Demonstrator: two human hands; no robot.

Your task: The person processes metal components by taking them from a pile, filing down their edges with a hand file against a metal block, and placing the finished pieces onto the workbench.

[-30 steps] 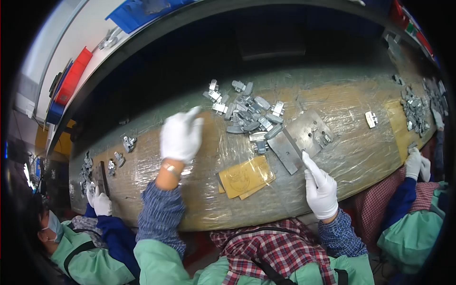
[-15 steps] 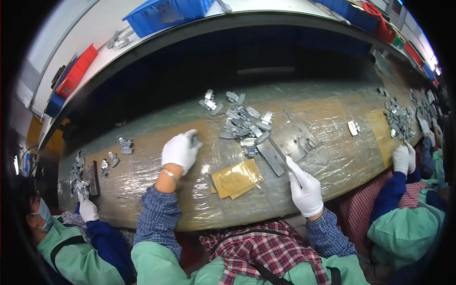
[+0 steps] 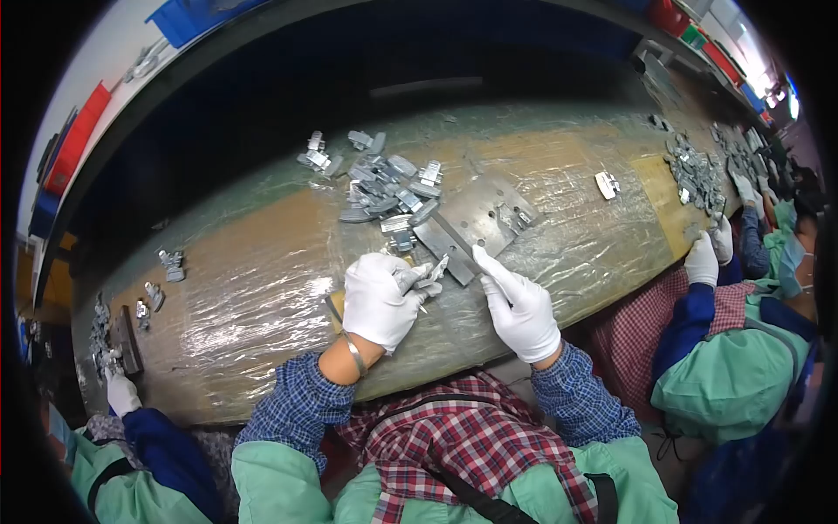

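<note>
- Left hand point(image 3: 377, 301), in white glove, is curled narrow and holds a small metal part point(image 3: 425, 279) between its fingers, above the table point(image 3: 253, 306), close to the near end of the metal bar point(image 3: 445, 251).
- Right hand point(image 3: 524, 310), also in white glove, is partly open with the fingers almost straight; its longest fingertip is at the edge of the flat metal plate point(image 3: 484, 212). If it presses there, I cannot tell.
- The plate has several holes, and the bar lies along its left side.
- One heap of metal parts point(image 3: 380, 192) lies just beyond the bar, and the nearest pieces are beside it.
- Yellow sheet point(image 3: 335, 304) is mostly hidden behind the left hand, which stands in the way.
- One single metal piece point(image 3: 607, 185) lies apart, to the right of the plate.
- At the right side, a co-worker's gloved hands point(image 3: 703, 260) are near another heap point(image 3: 694, 175).
- At the left side, another co-worker's hand point(image 3: 122, 395) is near a smaller heap point(image 3: 100, 327) and a dark bar point(image 3: 130, 341).
- Red bin point(image 3: 77, 138) and blue bin point(image 3: 188, 19) are on the shelf point(image 3: 131, 92) at upper left; what they contain cannot be seen clearly.
</note>
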